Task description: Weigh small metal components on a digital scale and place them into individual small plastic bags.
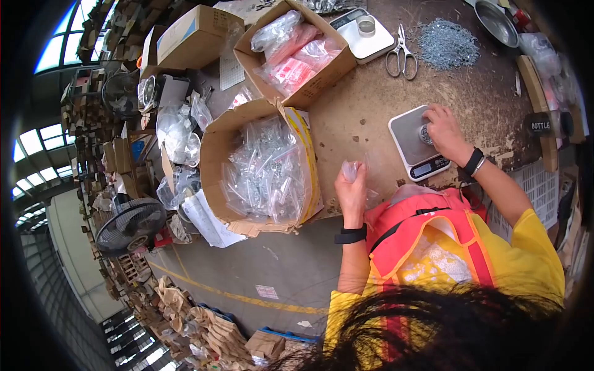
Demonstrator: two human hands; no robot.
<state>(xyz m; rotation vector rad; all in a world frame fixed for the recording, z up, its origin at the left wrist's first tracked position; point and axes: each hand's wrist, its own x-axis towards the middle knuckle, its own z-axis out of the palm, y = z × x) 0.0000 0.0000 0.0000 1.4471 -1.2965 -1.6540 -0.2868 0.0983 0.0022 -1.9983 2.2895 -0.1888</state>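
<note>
My left hand (351,196) is closed around a clear plastic bag (350,170), held at the table's near edge, to the right of an open cardboard box. My right hand (444,132) reaches over a white digital scale (403,137) with a grey weighing plate and a small display. Its fingers curl onto a small round dish (424,135) on the plate, and they partly hide it. What lies in the dish looks like small metal pieces, too small to name. Beyond the scale spreads a loose pile of small silvery metal pieces (448,44), perhaps screws.
The open cardboard box (314,179) contains many filled clear bags (266,173). A second box (322,71) of plastic bags stands behind it. Scissors (402,55), another white scale (365,46) and a metal bowl (497,23) are farther back. A black fan (131,226) stands left.
</note>
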